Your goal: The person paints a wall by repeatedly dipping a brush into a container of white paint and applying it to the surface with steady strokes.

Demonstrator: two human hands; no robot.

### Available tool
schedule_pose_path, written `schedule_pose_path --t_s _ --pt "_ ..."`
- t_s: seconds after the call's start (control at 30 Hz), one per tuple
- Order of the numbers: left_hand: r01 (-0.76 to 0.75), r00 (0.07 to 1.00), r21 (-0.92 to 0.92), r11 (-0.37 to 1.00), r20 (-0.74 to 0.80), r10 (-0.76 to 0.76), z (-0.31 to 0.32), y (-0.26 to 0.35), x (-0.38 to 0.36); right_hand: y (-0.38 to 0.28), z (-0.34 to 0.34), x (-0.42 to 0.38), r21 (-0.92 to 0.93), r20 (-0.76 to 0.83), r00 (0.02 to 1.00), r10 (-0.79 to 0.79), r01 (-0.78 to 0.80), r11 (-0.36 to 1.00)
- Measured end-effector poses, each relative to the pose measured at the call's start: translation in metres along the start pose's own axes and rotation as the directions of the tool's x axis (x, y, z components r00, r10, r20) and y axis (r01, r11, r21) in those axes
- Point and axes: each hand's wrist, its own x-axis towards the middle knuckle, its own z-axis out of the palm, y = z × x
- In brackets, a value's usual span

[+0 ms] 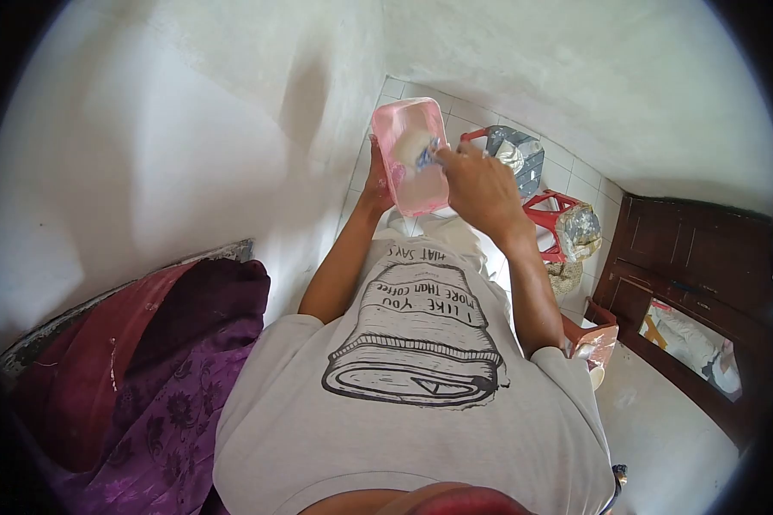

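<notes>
A pink rectangular tray [421, 194] with whitish material inside is held out in front of me. My left hand [379, 176] grips its left side, with the fingers partly hidden by the tray. Over the tray's right edge, my right hand [481, 187] is closed around a small blue-and-white object [429, 153], possibly a handle. That object reaches into the tray beside a pale lump [413, 148]; its far end is blurred.
On the tiled floor to the right stand a grey stool [524, 150] and a red stool [548, 206] with a stained container. Purple cloth [180, 412] lies at lower left. Dark wooden furniture [678, 249] stands at right, and pale walls enclose the corner.
</notes>
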Motion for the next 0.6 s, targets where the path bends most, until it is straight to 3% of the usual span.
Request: schedule_pose_path --t_s 0.13,0.2,0.23,0.3,0.33,0.37,0.43,0.5,0.53,0.6 --pt "-0.006 1.0 0.166 0.986 -0.029 0.011 0.021 -0.002 0.005 -0.006 0.011 0.017 -0.055 0.063 0.987 0.148 -0.145 0.988" --pt "-0.037 0.999 0.088 0.995 0.033 0.035 0.016 -0.004 0.007 -0.007 0.024 0.011 -0.028 0.204 0.975 0.086 -0.082 0.996" --pt "-0.074 0.997 0.118 0.99 0.042 0.069 0.013 -0.004 0.007 -0.005 0.025 0.008 -0.034 0.203 0.976 0.081 -0.075 0.997" --pt "-0.148 0.988 0.176 0.973 0.061 0.139 0.015 -0.002 0.007 0.001 0.024 0.001 0.025 0.347 0.938 -0.01 0.002 1.0" --pt "-0.075 0.997 0.066 0.995 0.019 0.074 0.011 -0.002 0.007 0.005 0.021 -0.002 0.026 0.349 0.937 -0.011 0.002 1.0" --pt "-0.004 1.0 -0.046 0.999 -0.016 0.003 0.008 0.0 0.006 0.009 0.013 -0.005 0.074 0.296 0.955 -0.015 -0.008 0.997" --pt "0.005 1.0 -0.075 0.997 -0.004 -0.006 0.005 0.006 0.003 0.011 0.002 -0.008 0.131 0.242 0.97 -0.012 -0.02 0.991" --pt "0.023 1.0 -0.114 0.993 0.009 -0.023 0.009 0.003 -0.007 0.009 -0.009 -0.015 0.114 0.012 0.993 -0.12 0.118 0.987" --pt "0.038 0.999 -0.116 0.993 0.019 -0.036 0.011 0.003 -0.007 0.007 -0.012 -0.012 0.071 0.101 0.993 -0.066 0.059 0.996" --pt "0.048 0.999 -0.107 0.993 0.027 -0.045 0.014 0.006 -0.005 0.002 -0.007 -0.004 0.026 -0.002 0.997 -0.078 0.078 0.997"
